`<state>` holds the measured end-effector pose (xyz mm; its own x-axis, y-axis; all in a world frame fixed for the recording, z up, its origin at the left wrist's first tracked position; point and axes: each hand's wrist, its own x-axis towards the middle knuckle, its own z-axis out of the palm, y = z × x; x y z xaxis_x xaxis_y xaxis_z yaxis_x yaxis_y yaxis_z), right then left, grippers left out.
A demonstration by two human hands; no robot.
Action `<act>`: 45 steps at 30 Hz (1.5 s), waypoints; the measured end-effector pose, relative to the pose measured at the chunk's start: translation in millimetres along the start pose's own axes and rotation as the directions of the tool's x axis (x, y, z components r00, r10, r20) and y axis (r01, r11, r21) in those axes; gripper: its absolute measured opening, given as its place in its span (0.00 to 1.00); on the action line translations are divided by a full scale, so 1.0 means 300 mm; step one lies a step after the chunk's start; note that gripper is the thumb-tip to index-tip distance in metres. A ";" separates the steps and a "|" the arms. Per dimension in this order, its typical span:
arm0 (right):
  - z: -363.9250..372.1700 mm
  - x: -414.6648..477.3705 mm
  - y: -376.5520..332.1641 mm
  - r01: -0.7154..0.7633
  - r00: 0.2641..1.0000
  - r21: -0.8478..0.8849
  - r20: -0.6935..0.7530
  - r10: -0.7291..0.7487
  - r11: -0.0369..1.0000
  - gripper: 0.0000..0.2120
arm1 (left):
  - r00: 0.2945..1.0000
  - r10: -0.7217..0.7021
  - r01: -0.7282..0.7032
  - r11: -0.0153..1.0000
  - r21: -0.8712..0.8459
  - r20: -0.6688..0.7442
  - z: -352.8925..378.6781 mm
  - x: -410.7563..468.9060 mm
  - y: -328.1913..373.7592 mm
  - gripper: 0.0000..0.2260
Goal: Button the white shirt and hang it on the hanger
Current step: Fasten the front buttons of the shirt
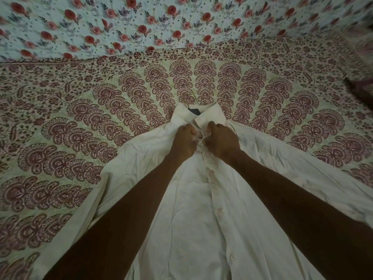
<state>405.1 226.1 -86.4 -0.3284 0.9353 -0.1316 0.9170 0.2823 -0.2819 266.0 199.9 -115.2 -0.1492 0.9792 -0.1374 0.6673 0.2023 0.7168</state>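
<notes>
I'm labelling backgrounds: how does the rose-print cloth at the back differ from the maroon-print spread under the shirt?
The rose-print cloth bears scattered red roses on a pale bluish ground; the maroon-print spread bears packed fan-shaped motifs on cream. The rose-print cloth fills the far end, beyond the collar; the maroon-print spread lies under the white shirt. Both are printed fabrics.

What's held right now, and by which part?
Left hand and right hand both pinch the white shirt at its front opening, just below the collar.
</notes>
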 end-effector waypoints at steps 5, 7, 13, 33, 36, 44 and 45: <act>0.003 -0.024 -0.016 -0.049 0.997 -0.095 0.056 0.055 0.994 0.17 | 0.997 0.067 -0.057 0.969 0.240 -0.033 0.011 -0.028 -0.006 0.16; 0.004 -0.050 -0.014 -0.050 0.991 -0.107 0.121 0.063 0.993 0.20 | 0.997 0.065 -0.046 0.951 0.305 -0.051 0.012 -0.046 -0.007 0.17; -0.010 -0.146 0.068 -0.076 0.996 -0.032 0.050 0.078 0.997 0.20 | 0.993 0.042 -0.002 0.942 0.336 -0.110 -0.024 -0.133 -0.014 0.15; 0.023 -0.422 0.231 -0.054 0.945 -0.214 0.304 0.119 0.975 0.46 | 0.990 0.122 -0.143 0.793 0.592 0.075 -0.047 -0.381 -0.095 0.32; 0.011 -0.433 0.268 -0.006 0.957 -0.217 0.282 0.069 0.976 0.46 | 0.987 0.113 -0.161 0.764 0.624 0.116 -0.051 -0.385 -0.102 0.35; -0.070 -0.481 0.249 -0.271 0.956 -0.020 0.109 0.271 0.962 0.20 | 0.992 0.112 -0.123 0.849 0.514 0.053 0.039 -0.472 0.074 0.28; -0.073 -0.515 0.270 -0.296 0.948 -0.027 0.111 0.297 0.955 0.20 | 0.991 0.114 -0.136 0.869 0.475 0.075 0.075 -0.503 0.116 0.27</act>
<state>535.1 109.1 -68.0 -0.0640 0.9472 -0.3142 0.9789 -0.0016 -0.2043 328.1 59.5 -84.7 -0.0171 0.9943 -0.1053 0.9471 0.0499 0.3170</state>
